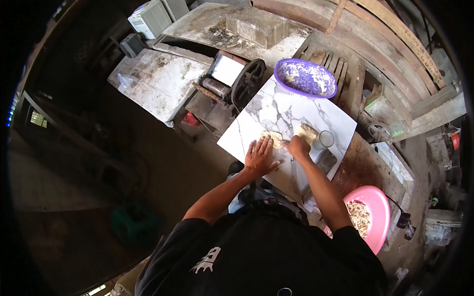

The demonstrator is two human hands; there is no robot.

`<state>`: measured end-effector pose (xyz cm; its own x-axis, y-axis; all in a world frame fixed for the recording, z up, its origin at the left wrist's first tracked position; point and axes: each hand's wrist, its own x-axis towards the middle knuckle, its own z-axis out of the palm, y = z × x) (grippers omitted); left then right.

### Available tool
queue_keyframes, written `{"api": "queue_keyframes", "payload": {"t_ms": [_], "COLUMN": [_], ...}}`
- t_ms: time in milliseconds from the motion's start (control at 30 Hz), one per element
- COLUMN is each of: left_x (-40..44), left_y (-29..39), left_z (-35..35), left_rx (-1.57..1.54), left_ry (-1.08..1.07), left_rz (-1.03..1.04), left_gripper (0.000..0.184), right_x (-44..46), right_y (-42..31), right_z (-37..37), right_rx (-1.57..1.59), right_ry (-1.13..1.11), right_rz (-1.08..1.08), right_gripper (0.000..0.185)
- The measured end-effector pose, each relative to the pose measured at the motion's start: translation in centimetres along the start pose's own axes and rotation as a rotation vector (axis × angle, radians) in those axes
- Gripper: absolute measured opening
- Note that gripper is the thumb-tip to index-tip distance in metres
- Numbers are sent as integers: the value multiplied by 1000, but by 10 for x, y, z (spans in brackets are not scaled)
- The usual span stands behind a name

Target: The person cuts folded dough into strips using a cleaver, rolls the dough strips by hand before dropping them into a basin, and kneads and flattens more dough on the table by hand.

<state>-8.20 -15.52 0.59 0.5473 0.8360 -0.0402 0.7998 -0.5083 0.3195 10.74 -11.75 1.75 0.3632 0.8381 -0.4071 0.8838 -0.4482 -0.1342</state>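
Note:
A flat piece of pale dough (272,138) lies on the white marbled table (252,117). My left hand (260,157) rests flat with fingers spread, its fingertips on the dough's near left part. My right hand (298,147) is closed at the dough's right edge, around something I cannot make out. Just beyond it lies another pale, yellowish piece (307,131). A clear glass (325,139) stands to the right of my right hand, and a greyish block-like object (326,161) is at the table's right edge.
A purple basin (305,78) with white residue sits at the table's far corner. Left of the table stands a roller machine (216,88) with a dark wheel (248,85). A pink basin (379,217) with pale strips is at the lower right. A wire crate (256,30) stands farther back.

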Motion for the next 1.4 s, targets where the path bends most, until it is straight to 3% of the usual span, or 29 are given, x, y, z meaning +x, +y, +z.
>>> {"api": "queue_keyframes", "payload": {"t_ms": [100, 167, 233, 300, 367, 500, 633, 733, 1067, 1133, 1200, 1267, 1333, 1400], "left_x": [-9, -7, -1, 4, 5, -6, -8, -5, -16, 1, 6, 3, -12, -25], "left_y": [0, 0, 0, -2, -11, -29, -29, -26, -21, -14, -10, -12, -13, -14], "left_z": [-2, -3, -5, -7, 1, -3, -13, -12, -12, -24, -18, 0, 0, -3], "left_rx": [-27, -25, 67, 83, 38, 32, 98, 124, 71, 91, 96, 114, 102, 13], "left_ry": [1, -8, -139, -106, -26, -34, -113, -120, -8, -277, -259, -33, -95, 2], "left_rz": [6, 10, -18, -8, 7, 71, 64, 12, -1, -106, -105, 37, -13, -42], "left_gripper": [91, 92, 93, 93, 95, 97, 90, 88, 85, 85, 85, 87, 90, 91], "right_x": [-6, 0, 10, 8, -8, -24, -18, -13, -22, -10, -11, -23, -28, -28], "right_y": [7, 13, 15, 14, -2, -4, 0, -7, -25, -27, -30, -36, -35, -36], "right_z": [-6, -9, -1, 8, 4, 5, 6, -3, 19, 13, 12, 10, 31, 32], "right_rx": [-34, 112, 170, 224, 28, -11, -3, 156, 43, 84, 120, 63, 42, 0], "right_ry": [-18, -227, -161, -111, -4, 32, 70, -20, 71, 84, 82, 71, 112, 47], "right_rz": [-78, -27, 13, 56, -34, -183, -169, -7, -205, -158, -107, -182, -209, -212], "right_gripper": [66, 65, 63, 62, 57, 48, 52, 53, 42, 46, 50, 50, 47, 45]}}
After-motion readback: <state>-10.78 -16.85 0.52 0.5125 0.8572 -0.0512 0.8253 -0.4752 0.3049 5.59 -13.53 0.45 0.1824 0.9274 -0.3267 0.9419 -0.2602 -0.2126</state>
